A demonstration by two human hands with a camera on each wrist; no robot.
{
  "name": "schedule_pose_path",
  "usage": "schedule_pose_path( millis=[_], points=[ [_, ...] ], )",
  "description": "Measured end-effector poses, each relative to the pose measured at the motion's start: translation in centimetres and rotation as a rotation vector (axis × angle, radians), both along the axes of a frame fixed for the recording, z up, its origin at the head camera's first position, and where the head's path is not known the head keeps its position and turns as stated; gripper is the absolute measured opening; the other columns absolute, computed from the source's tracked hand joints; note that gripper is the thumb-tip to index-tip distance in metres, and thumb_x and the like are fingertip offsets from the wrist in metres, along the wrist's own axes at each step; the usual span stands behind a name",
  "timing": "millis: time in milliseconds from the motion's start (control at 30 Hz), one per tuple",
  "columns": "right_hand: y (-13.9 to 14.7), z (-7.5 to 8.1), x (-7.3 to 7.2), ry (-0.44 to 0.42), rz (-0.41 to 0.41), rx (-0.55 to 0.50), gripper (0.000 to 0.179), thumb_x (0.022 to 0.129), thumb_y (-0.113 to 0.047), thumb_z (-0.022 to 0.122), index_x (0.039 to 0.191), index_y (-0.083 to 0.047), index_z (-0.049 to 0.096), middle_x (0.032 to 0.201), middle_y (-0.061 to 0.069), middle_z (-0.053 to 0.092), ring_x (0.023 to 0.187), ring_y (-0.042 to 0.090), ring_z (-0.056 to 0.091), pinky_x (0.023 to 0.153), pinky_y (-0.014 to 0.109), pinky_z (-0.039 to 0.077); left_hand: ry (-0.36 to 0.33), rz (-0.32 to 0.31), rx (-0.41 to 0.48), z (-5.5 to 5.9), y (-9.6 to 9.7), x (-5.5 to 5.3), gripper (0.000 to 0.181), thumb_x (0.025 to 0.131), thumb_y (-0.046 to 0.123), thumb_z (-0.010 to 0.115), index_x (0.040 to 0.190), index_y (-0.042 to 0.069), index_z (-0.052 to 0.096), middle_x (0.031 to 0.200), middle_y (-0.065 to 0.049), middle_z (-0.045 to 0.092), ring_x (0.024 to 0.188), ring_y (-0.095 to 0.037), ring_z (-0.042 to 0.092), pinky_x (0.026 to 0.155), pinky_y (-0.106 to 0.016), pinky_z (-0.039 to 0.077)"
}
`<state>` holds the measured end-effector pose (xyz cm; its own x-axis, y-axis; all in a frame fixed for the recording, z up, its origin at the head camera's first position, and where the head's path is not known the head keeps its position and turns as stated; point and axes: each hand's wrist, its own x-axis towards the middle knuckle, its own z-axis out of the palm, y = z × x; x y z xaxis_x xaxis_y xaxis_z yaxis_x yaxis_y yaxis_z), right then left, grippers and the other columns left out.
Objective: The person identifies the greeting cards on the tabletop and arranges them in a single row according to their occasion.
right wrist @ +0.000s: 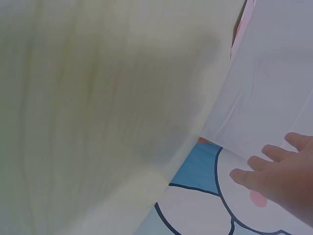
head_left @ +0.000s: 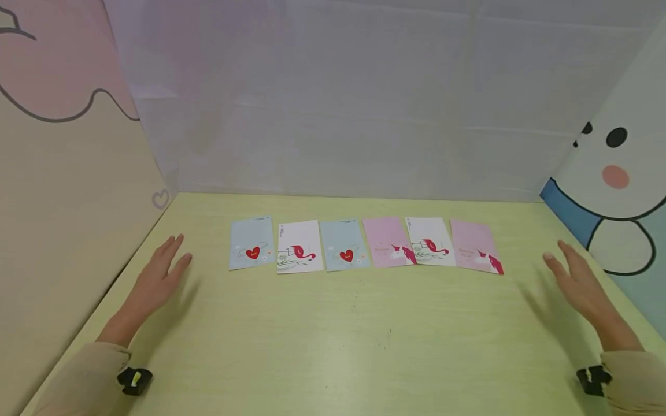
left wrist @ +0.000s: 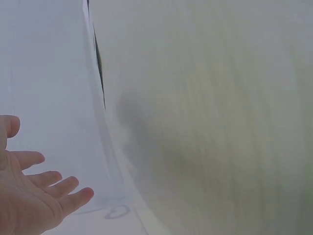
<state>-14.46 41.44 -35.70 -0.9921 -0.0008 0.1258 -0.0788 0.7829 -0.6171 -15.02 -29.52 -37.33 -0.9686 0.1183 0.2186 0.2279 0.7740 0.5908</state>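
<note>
Several cards lie side by side in a row across the far part of the table. From the left come a light blue card with a red heart (head_left: 252,242), a white flamingo card (head_left: 300,247), a second blue heart card (head_left: 344,245), a pink unicorn card (head_left: 388,242), another white flamingo card (head_left: 429,241) and another pink unicorn card (head_left: 476,246). My left hand (head_left: 161,273) hovers left of the row, fingers extended, holding nothing. On the far right my right hand (head_left: 580,284) is also raised over the table with its fingers extended, apart from every card.
The pale yellow-green table (head_left: 343,335) carries a few small dark marks. Behind it hangs a white sheet (head_left: 333,115). Cartoon-printed panels stand at the left (head_left: 67,190) and right (head_left: 624,190). Small black devices sit at both wrists, over beige sleeves.
</note>
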Motion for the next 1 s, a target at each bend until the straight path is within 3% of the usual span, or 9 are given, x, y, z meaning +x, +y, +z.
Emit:
schedule_pose_path(
  millis=[233, 467, 533, 600, 633, 700, 767, 833, 1000],
  points=[
    [0.1, 0.0, 0.2, -0.047, -0.05, -0.139, 0.06, 0.097, -0.033, 0.024, 0.139, -0.001, -0.005, 0.138, 0.031, -0.009, 0.122, 0.046, -0.011, 0.09, 0.066, -0.003, -0.007, 0.034, 0.17, 0.5, 0.0, 0.3, 0.053, 0.097, 0.026, 0.033, 0.138, -0.003, 0.018, 0.135, -0.031, 0.018, 0.118, -0.049, 0.023, 0.087, -0.061, 0.027],
    [0.4, -0.7, 0.2, -0.049, -0.137, -0.265, 0.061, 0.095, -0.039, 0.023, 0.14, -0.004, -0.001, 0.142, 0.022, -0.003, 0.127, 0.038, -0.003, 0.098, 0.057, 0.002, -0.028, 0.104, 0.225, 0.5, 0.2, 0.7, 0.053, 0.096, 0.032, 0.032, 0.138, 0.001, 0.023, 0.133, -0.028, 0.026, 0.112, -0.047, 0.032, 0.085, -0.061, 0.026],
    [1.0, -1.5, -0.1, -0.042, -0.173, -0.284, 0.061, 0.095, -0.041, 0.024, 0.142, -0.009, 0.002, 0.144, 0.016, 0.001, 0.129, 0.03, 0.001, 0.102, 0.049, 0.005, -0.03, 0.12, 0.233, 0.5, 0.3, 0.8, 0.053, 0.096, 0.033, 0.033, 0.137, 0.001, 0.026, 0.132, -0.027, 0.028, 0.111, -0.046, 0.035, 0.085, -0.055, 0.032],
    [2.0, -2.5, -0.5, -0.035, -0.163, -0.301, 0.059, 0.095, -0.04, 0.025, 0.142, -0.013, 0.004, 0.145, 0.012, 0.002, 0.129, 0.027, 0.004, 0.103, 0.043, 0.01, -0.033, 0.128, 0.241, 0.5, 0.4, 0.9, 0.052, 0.096, 0.033, 0.033, 0.137, 0.001, 0.027, 0.132, -0.026, 0.03, 0.109, -0.044, 0.039, 0.082, -0.042, 0.04],
    [2.7, -3.2, -0.7, -0.028, -0.171, -0.307, 0.057, 0.094, -0.041, 0.026, 0.143, -0.018, 0.005, 0.146, 0.006, 0.005, 0.13, 0.021, 0.008, 0.103, 0.034, 0.014, -0.034, 0.132, 0.241, 0.6, 0.5, 1.0, 0.052, 0.096, 0.033, 0.033, 0.137, 0.001, 0.028, 0.131, -0.025, 0.03, 0.108, -0.044, 0.04, 0.079, -0.034, 0.042],
    [3.9, -4.5, -1.3, -0.016, -0.177, -0.324, 0.055, 0.094, -0.043, 0.027, 0.142, -0.026, 0.008, 0.145, -0.004, 0.009, 0.127, 0.012, 0.013, 0.097, 0.016, 0.021, -0.039, 0.14, 0.244, 0.6, 0.6, 1.1, 0.052, 0.096, 0.033, 0.032, 0.136, 0.001, 0.028, 0.131, -0.025, 0.032, 0.105, -0.041, 0.044, 0.071, -0.021, 0.043],
    [5.1, -5.6, -1.9, -0.008, -0.166, -0.367, 0.054, 0.093, -0.043, 0.03, 0.141, -0.029, 0.01, 0.143, -0.009, 0.012, 0.126, 0.008, 0.016, 0.089, 0.008, 0.025, -0.041, 0.14, 0.267, 0.5, 0.6, 1.0, 0.052, 0.096, 0.034, 0.032, 0.136, 0.002, 0.03, 0.13, -0.024, 0.034, 0.104, -0.036, 0.047, 0.069, -0.015, 0.044],
    [5.9, -6.3, -2.5, -0.002, -0.168, -0.439, 0.054, 0.092, -0.043, 0.033, 0.141, -0.028, 0.013, 0.142, -0.01, 0.015, 0.125, 0.004, 0.016, 0.083, 0.004, 0.027, -0.043, 0.136, 0.32, -0.3, 0.2, 0.6, 0.051, 0.095, 0.034, 0.033, 0.135, 0.002, 0.031, 0.129, -0.024, 0.036, 0.105, -0.028, 0.049, 0.07, -0.015, 0.046],
    [5.8, -6.4, -3.0, 0.008, -0.158, -0.764, 0.058, 0.09, -0.035, 0.045, 0.141, -0.019, 0.02, 0.137, 0.0, 0.024, 0.126, 0.007, 0.02, 0.075, 0.006, 0.037, -0.047, 0.07, 0.555, -4.7, -2.0, -1.8, 0.052, 0.094, 0.036, 0.037, 0.135, 0.005, 0.032, 0.129, -0.023, 0.034, 0.101, -0.004, 0.05, 0.07, -0.019, 0.048]
  ],
)
